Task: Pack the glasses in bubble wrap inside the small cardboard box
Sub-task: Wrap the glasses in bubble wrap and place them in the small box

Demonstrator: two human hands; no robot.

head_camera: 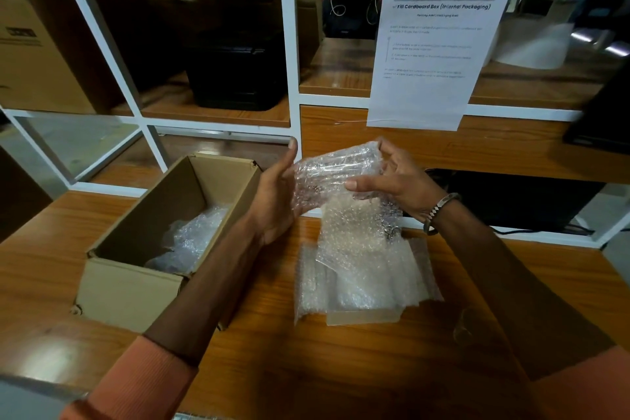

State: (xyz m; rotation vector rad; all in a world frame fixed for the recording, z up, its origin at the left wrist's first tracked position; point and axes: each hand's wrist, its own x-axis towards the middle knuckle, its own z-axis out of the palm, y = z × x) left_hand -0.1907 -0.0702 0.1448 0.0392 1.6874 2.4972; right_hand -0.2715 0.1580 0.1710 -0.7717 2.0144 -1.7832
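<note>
One clear bubble-wrapped bundle (191,239) sits in the small brown cardboard box (129,286) at lower left; at centre frame, left hand (276,194) flat against, right hand (399,181) gripping a half-rolled clear bubble-wrap sheet (341,177), not yet boxed.

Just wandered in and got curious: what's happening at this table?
A person is rolling something in bubble wrap, held above the wooden table between the left hand and right hand. The open cardboard box to the left already holds a wrapped bundle. Spare sheets lie below.
</note>
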